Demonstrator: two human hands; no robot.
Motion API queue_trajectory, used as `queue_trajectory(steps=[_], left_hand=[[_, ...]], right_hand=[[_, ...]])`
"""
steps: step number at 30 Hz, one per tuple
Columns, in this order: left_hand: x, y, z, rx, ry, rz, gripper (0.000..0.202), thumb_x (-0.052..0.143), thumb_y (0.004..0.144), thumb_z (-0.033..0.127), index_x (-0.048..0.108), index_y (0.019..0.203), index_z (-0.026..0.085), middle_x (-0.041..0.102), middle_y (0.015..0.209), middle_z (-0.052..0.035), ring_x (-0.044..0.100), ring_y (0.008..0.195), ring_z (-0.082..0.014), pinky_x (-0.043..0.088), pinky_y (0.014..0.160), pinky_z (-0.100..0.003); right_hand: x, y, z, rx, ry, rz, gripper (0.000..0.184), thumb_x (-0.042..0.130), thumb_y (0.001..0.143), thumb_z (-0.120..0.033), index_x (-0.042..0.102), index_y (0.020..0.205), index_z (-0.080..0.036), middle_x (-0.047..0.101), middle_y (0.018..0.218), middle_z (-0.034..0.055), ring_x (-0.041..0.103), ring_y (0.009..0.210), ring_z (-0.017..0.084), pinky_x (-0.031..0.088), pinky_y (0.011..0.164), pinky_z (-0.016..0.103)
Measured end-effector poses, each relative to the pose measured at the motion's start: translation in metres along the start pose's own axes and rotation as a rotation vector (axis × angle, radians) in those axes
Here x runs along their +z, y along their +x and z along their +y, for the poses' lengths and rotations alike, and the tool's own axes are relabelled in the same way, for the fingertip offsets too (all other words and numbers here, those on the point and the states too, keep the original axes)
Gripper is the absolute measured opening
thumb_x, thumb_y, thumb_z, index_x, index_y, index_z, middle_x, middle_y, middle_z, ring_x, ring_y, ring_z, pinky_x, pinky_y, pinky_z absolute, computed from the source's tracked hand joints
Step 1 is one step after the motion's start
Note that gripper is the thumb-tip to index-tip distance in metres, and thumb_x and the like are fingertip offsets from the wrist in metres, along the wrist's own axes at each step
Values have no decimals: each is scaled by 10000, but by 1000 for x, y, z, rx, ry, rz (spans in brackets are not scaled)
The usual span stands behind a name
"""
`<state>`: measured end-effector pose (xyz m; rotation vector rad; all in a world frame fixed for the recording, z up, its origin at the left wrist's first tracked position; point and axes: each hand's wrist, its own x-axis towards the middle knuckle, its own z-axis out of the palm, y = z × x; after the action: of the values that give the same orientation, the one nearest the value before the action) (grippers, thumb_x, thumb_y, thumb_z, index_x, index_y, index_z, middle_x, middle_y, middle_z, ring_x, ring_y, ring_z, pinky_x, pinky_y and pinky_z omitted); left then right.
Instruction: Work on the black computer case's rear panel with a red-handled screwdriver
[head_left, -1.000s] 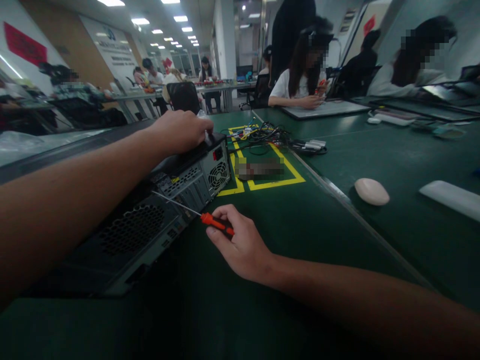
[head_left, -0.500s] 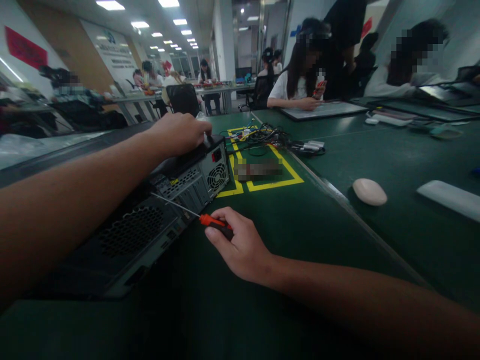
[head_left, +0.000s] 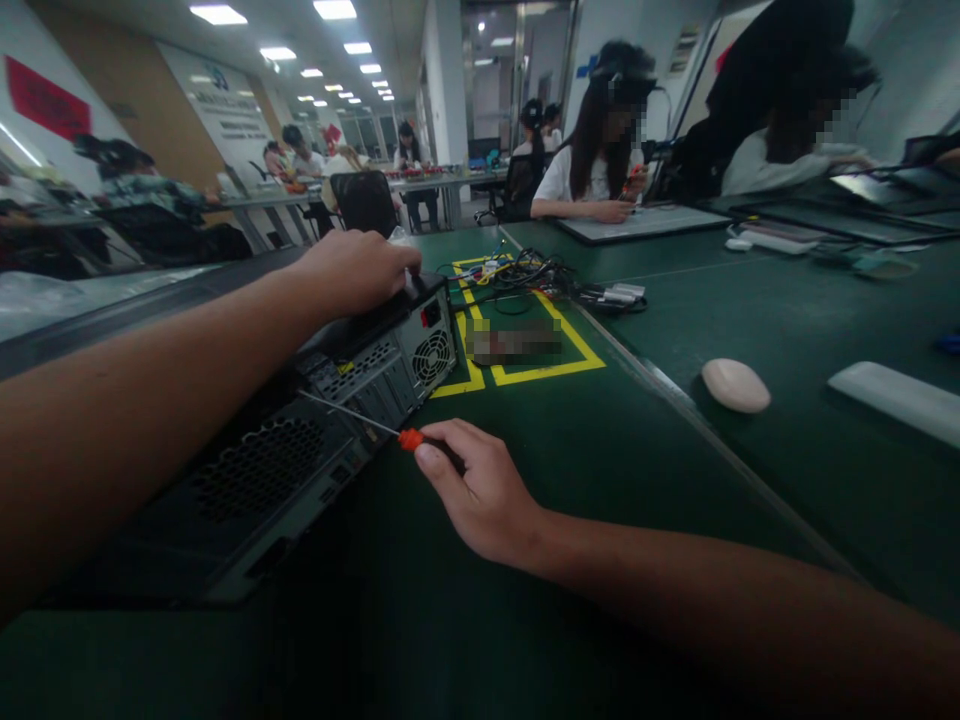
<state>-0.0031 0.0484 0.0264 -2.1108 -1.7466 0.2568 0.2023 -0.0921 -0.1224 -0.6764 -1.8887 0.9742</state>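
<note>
A black computer case (head_left: 259, 540) lies on the green table at the left, its metal back panel facing me. Over its upper far corner my left hand (head_left: 360, 268) is closed, fingers bent down at the edge; the fingertips are partly hidden. In front of the back panel, my right hand (head_left: 480, 485) is wrapped round the handle of a screwdriver (head_left: 411, 439), orange and black. Its long shaft slants up to the left, and the tip meets the panel near the vented grille (head_left: 259, 468). The tip's exact contact is too small to make out.
Beyond the case lie tangled cables (head_left: 540, 272) and yellow tape outlines (head_left: 551, 374) with a blurred object (head_left: 514, 342) inside. At right are a pale computer mouse (head_left: 736, 385) and a white bar (head_left: 896, 395). A co-worker (head_left: 585, 180) sits across the table at a flat panel (head_left: 649, 222).
The screwdriver handle has turned in my right hand, with less orange showing now. My left hand stays on the case. Across the table, a standing person in black has leaned to the right.
</note>
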Motion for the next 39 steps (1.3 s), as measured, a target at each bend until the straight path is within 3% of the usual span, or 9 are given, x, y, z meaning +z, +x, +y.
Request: queue_trajectory(steps=[4, 8, 15, 26, 35, 39], left_hand=[[-1, -1, 1, 2, 10, 8, 556, 343, 1000, 434, 587, 1471, 269, 697, 1191, -176, 660, 1116, -393, 484, 879, -478], [-4, -2, 3, 4, 12, -11, 546, 334, 1011, 418, 595, 1458, 246, 702, 1178, -181, 667, 1078, -379, 484, 875, -481], [-7, -7, 5, 53, 67, 35, 488, 327, 1014, 348, 619, 1377, 202, 712, 1108, -213, 665, 935, -339, 501, 745, -447], [-8, -6, 5, 30, 40, 9, 517, 309, 1032, 381, 609, 1418, 214, 702, 1196, -197, 653, 1002, -357, 484, 788, -477], [-6, -4, 3, 59, 52, 23, 494, 317, 1017, 350, 622, 1377, 200, 711, 1117, -214, 672, 946, -363, 481, 737, -459], [-6, -6, 4, 24, 11, 16, 475, 339, 1033, 374, 611, 1397, 232, 706, 1165, -185, 654, 990, -338, 495, 809, -475]], right_hand=[[1, -2, -1, 62, 35, -31, 203, 636, 972, -332, 582, 1136, -226, 683, 943, 10, 643, 821, 177, 503, 752, 312], [2, -2, 0, 74, 43, -21, 185, 649, 928, -264, 551, 1083, -237, 667, 914, -3, 655, 821, 180, 510, 757, 315], [3, -1, 3, 85, 43, -17, 131, 616, 954, -278, 553, 1061, -239, 645, 875, -7, 633, 776, 174, 504, 732, 311], [1, -1, -1, 75, 29, -8, 126, 623, 948, -279, 574, 1054, -233, 641, 868, -11, 620, 775, 169, 481, 732, 299], [-1, 0, -1, 51, 3, 6, 129, 635, 949, -288, 596, 1054, -224, 675, 940, 10, 644, 843, 178, 485, 784, 311], [-1, 0, -1, 39, -8, 8, 131, 621, 977, -304, 631, 1065, -207, 690, 957, 22, 650, 856, 177, 478, 785, 309]])
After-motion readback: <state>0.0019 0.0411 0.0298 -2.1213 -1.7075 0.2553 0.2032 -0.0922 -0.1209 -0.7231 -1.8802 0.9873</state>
